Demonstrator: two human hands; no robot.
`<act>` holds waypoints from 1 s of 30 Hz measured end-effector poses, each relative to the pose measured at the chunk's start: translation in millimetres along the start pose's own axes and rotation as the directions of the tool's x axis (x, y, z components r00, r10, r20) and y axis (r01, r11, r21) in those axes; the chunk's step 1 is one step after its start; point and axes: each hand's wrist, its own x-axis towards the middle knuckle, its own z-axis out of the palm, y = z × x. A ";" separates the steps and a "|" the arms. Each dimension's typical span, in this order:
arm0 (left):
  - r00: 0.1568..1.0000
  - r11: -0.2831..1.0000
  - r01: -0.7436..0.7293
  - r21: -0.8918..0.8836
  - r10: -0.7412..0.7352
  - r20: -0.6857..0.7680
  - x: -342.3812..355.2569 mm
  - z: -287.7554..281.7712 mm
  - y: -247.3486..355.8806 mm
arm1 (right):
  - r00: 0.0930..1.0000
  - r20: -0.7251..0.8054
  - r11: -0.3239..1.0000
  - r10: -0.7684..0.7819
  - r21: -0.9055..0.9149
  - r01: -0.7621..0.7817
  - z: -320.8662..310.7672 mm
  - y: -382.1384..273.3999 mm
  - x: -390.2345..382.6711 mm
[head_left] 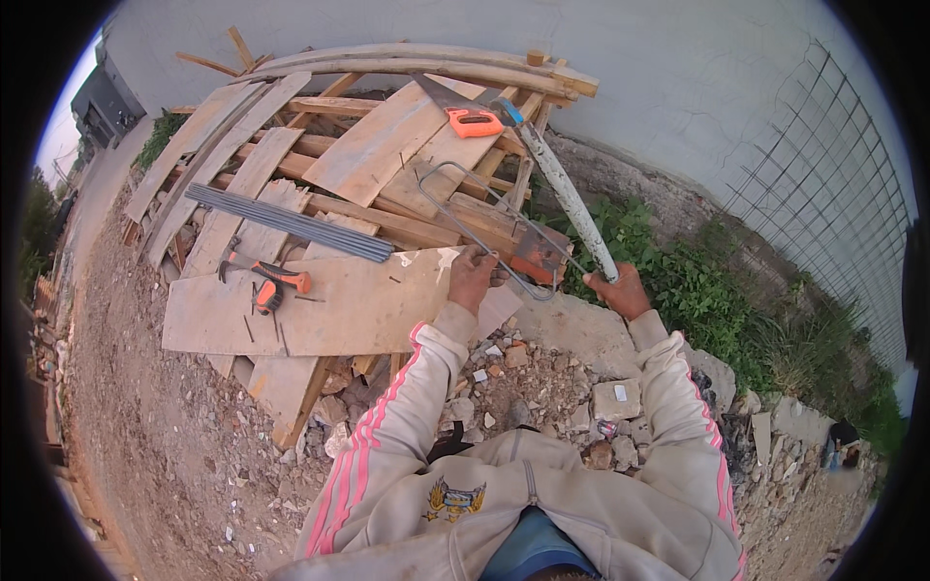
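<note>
My right hand (617, 289) grips a white, paint-flecked pipe (567, 189) that slants up to a blue piece at its far end, near an orange-handled saw (474, 122) lying on the boards. My left hand (472, 279) has its fingers curled on a bent steel rod (452, 215), shaped like a rectangle, over a wooden block with a reddish-orange metal piece (531, 263). To the left lie a bundle of straight steel rods (289, 222), an orange-and-black hammer (289, 278), a tape measure (267, 296) and several nails on a plywood board (349, 310).
A pile of planks (257, 136) spreads ahead against a pale wall (668, 87). Steel mesh (819, 165) leans at the right above weeds (707, 271). Rubble (513, 378) covers the ground below my hands, and a dirt path (111, 358) runs along the left.
</note>
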 end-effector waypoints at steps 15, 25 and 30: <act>0.975 0.900 0.221 0.376 -0.216 -0.057 -9.6 25.2 -5.3 | 0.972 0.235 0.999 0.027 -0.042 -0.017 15.1 38.3 77.6; 0.888 0.277 -0.037 0.960 0.449 -0.095 33.6 1.5 55.6 | 0.964 0.247 0.987 0.098 0.097 -0.125 19.8 34.5 78.9; 0.832 -0.030 -0.061 0.998 0.551 0.067 116.3 -38.4 35.7 | 0.975 0.214 0.994 0.054 0.078 -0.072 24.2 32.3 76.2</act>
